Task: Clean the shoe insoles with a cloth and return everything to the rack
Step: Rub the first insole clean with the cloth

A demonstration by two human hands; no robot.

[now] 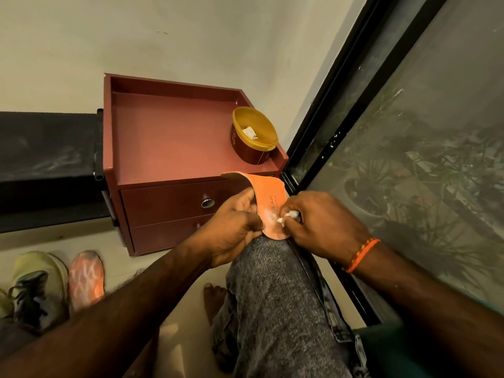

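A round tub [252, 137] with a yellow interior and dark red outer wall stands at the right rear corner of the maroon drawer unit's [169, 137] tray-like top, right of frame centre. It is open and holds a small white wad [250, 133] lying against its inner left side. The tray top has raised rims on three sides; the tub sits close to the right rim. Two closed drawers face the camera, the upper one fitted with a round metal knob [208, 202].

The orange insole [268, 203] is at frame centre, its heel end resting on the person's raised knee [272, 257], which is clad in grey denim. Its toe end curls upward and over toward the drawer unit's front edge. The left hand [234, 227] grips the insole's left edge, thumb on the printed face, fingers curled behind. The right hand [321, 227] is closed around a small white cloth [286, 216], pinched at the fingertips and pressed to the insole's lower face beside a pale smear. An orange thread band [360, 253] circles the right wrist.

A black-framed glass panel [409, 132] runs diagonally just right of the right hand. A dark rack [46, 165] abuts the drawer unit at mid left. At lower left, a shoe [38, 285] and a second orange insole [86, 276] lie on the pale floor, well apart from the hands.
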